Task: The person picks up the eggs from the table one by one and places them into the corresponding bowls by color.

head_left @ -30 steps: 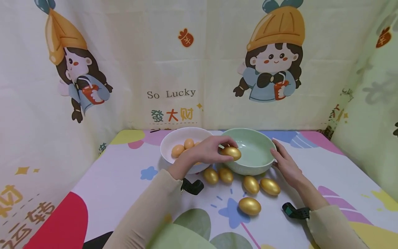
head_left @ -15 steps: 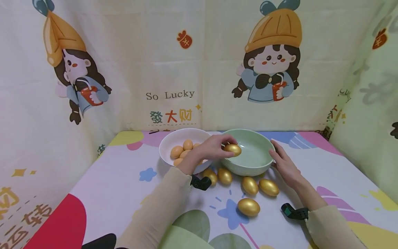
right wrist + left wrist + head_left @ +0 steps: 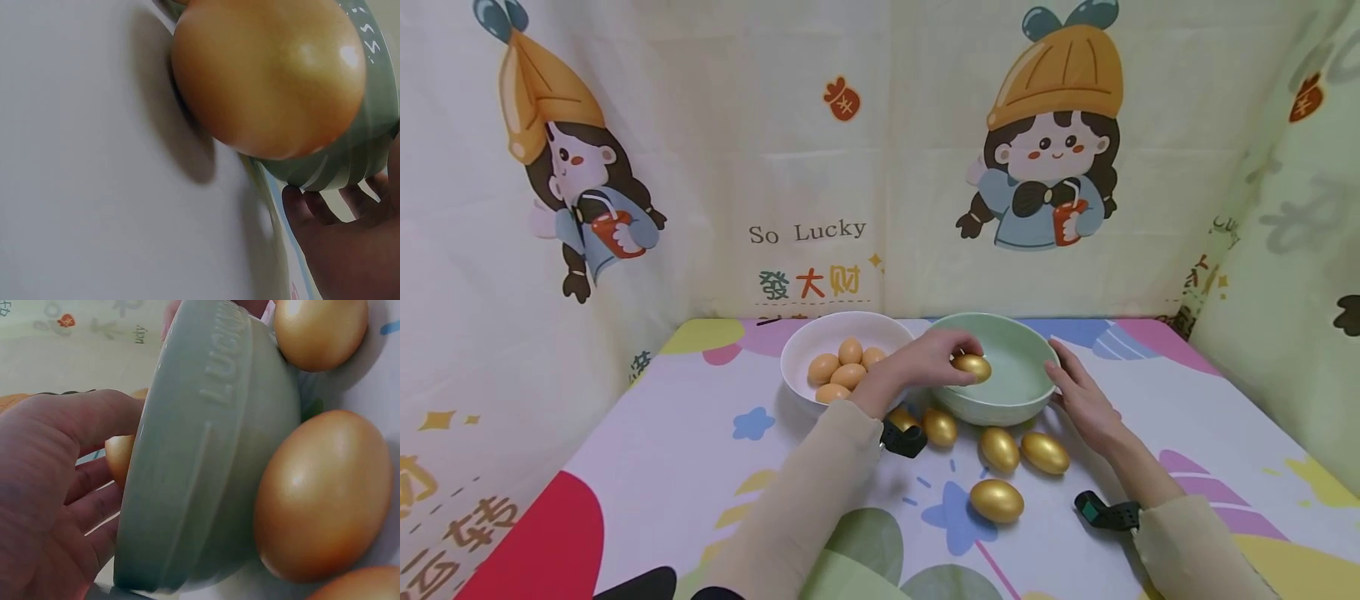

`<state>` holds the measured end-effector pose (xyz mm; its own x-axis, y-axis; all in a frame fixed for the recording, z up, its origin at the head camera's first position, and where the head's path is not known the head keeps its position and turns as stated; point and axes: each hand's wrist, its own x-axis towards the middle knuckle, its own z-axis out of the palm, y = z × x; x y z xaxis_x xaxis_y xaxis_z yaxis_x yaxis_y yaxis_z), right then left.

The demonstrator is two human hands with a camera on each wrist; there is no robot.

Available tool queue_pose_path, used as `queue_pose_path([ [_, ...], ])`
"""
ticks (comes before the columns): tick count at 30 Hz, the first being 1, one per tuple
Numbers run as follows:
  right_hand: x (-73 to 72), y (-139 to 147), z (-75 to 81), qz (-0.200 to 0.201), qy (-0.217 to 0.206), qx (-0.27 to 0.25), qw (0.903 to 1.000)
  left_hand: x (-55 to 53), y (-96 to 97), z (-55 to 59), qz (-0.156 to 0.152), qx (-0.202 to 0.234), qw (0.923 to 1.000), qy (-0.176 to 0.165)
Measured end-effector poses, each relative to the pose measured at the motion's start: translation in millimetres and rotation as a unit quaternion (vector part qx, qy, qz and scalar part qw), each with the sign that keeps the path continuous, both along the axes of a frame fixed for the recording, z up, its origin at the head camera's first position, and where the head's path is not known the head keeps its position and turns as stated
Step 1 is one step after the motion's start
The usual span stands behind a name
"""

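My left hand (image 3: pixel 936 358) pinches a golden egg (image 3: pixel 973 368) over the left part of a green bowl (image 3: pixel 1000 408). In the left wrist view, the bowl's wall (image 3: pixel 194 450) hides much of the held egg (image 3: pixel 117 456) and the fingertips. My right hand (image 3: pixel 1086 400) holds the bowl by its right side. Its thumb and fingers (image 3: pixel 172 315) show only in part beyond the rim in the left wrist view. Several golden eggs (image 3: pixel 997 501) lie on the table in front of the bowl, one of them partly behind the left wrist's camera.
A white bowl (image 3: pixel 793 379) with several brown eggs (image 3: pixel 847 375) stands left of the green bowl, partly behind my left forearm. A patterned cloth (image 3: pixel 685 467) covers the table. Behind it hangs a printed curtain (image 3: pixel 925 250).
My left hand has moved slightly right with the golden egg, further over the green bowl. More brown eggs show in the white bowl. My right hand stays at the green bowl.
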<state>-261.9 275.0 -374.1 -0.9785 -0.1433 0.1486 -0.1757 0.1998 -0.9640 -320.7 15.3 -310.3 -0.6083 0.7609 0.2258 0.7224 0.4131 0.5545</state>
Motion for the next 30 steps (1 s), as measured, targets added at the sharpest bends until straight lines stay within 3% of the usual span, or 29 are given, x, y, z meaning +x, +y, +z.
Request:
queue_pose_path([
  [9, 0.4, -1, -1.9, -0.002, 0.002, -0.010, 0.9999, -8.2, 15.6, -0.7, 0.013, -0.085, 0.9960, 0.022],
  [15, -1.9, -1, -1.3, -0.002, 0.007, -0.004, 1.0000, -9.5, 22.6, 4.1, 0.006, -0.115, 0.9926, 0.039],
  [30, -2.4, 0, -1.7, -0.003, 0.008, -0.003, 1.0000, -14.9, 33.5, -4.2, 0.015, -0.180, 0.9833, 0.024],
])
